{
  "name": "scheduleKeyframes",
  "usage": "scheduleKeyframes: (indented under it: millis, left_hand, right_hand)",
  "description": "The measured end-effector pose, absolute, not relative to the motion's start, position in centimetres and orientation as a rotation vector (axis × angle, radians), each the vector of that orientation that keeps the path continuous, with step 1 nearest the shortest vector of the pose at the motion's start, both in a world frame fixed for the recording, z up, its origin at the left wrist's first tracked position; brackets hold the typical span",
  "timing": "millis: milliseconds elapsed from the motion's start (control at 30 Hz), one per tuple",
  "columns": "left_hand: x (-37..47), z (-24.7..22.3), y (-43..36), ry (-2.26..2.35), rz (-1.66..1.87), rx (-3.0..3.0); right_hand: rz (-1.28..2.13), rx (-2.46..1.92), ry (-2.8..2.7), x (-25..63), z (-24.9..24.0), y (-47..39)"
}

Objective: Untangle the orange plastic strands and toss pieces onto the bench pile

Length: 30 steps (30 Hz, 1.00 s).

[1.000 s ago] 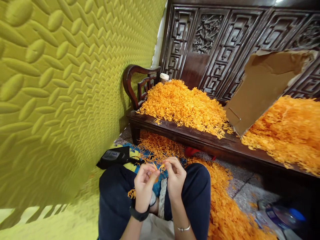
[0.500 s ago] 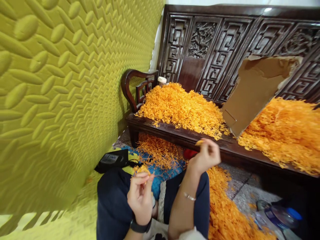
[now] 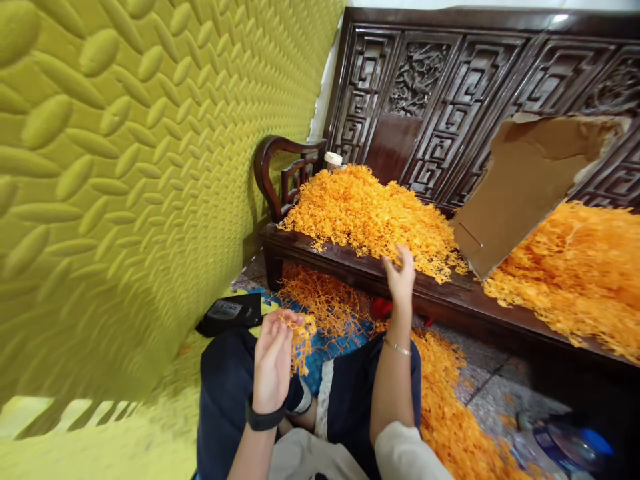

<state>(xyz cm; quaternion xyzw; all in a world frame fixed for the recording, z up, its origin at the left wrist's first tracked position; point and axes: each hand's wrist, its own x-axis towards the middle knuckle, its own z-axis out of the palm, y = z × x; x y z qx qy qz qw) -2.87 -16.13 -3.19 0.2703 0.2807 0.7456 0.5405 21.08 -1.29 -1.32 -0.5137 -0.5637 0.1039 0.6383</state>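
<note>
Above my lap, my left hand (image 3: 275, 347) is closed around a bundle of orange plastic pieces (image 3: 301, 343), which hangs out past the fingers on the right. My right hand (image 3: 401, 270) reaches out to the front edge of the dark wooden bench (image 3: 345, 263), thumb and fingers apart, and I see nothing between them. Just beyond it lies a heap of small curly orange pieces (image 3: 370, 213) on the seat. Thin orange strands (image 3: 325, 300) lie on the floor below the bench, on blue material.
A torn cardboard sheet (image 3: 530, 180) stands between that heap and another orange pile (image 3: 575, 267). More orange pieces (image 3: 450, 400) cover the floor at right, near a blue-capped bottle (image 3: 565, 447). A yellow textured mat (image 3: 150, 200) rises at left. A black pouch (image 3: 230, 313) lies by my knee.
My right hand has moved forward to the bench edge and opened; the orange piece it pinched is gone from it. My left hand has turned, and its bundle now hangs to the right.
</note>
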Motion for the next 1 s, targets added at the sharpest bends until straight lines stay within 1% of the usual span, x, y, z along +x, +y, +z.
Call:
scheduleKeyframes:
  millis: [100,133,167,233,267,367,433,600,733,800,1000]
  left_hand:
    - [-3.0,-3.1,-15.9,0.642,1.762,0.588]
    - [-3.0,-3.1,-15.9,0.644,1.76,0.582]
    - [-3.0,-3.1,-15.8,0.649,1.755,0.582]
    - [-3.0,-3.0,-15.9,0.679,1.758,0.605]
    - [-3.0,-3.1,-16.0,0.71,1.778,0.629]
    - [-2.9,-3.3,-16.3,0.87,1.875,0.745]
    - [-2.8,-3.5,-16.3,0.957,1.876,0.832]
    - [-2.8,-4.1,-16.1,0.935,1.546,0.959]
    - [-2.6,-4.3,-16.1,0.902,1.394,0.998]
    - [-2.5,-4.2,-16.2,0.915,1.347,0.967]
    - [-2.5,-4.2,-16.3,0.925,1.254,0.839]
  right_hand:
    - [0.485,-1.114,-1.388,16.0,-4.1,-6.8]
    - [0.734,-1.016,-1.477,14.3,-4.6,-8.5]
    - [0.888,-0.927,-1.554,12.8,-5.0,-10.0]
    - [1.073,-0.845,-1.633,10.3,-5.4,-12.0]
    - [1.106,-0.847,-1.638,9.5,-5.5,-12.6]
    - [1.132,-0.909,-1.532,8.8,-5.5,-12.8]
    - [1.141,-0.916,-1.441,9.1,-5.3,-12.6]
    - [1.145,-0.852,-1.292,9.7,-4.5,-13.3]
    - [0.905,-0.873,-1.275,9.6,-4.0,-13.9]
    - [0.845,-0.909,-1.31,9.8,-3.9,-14.0]
    - [1.005,-0.958,-1.345,10.8,-3.2,-14.2]
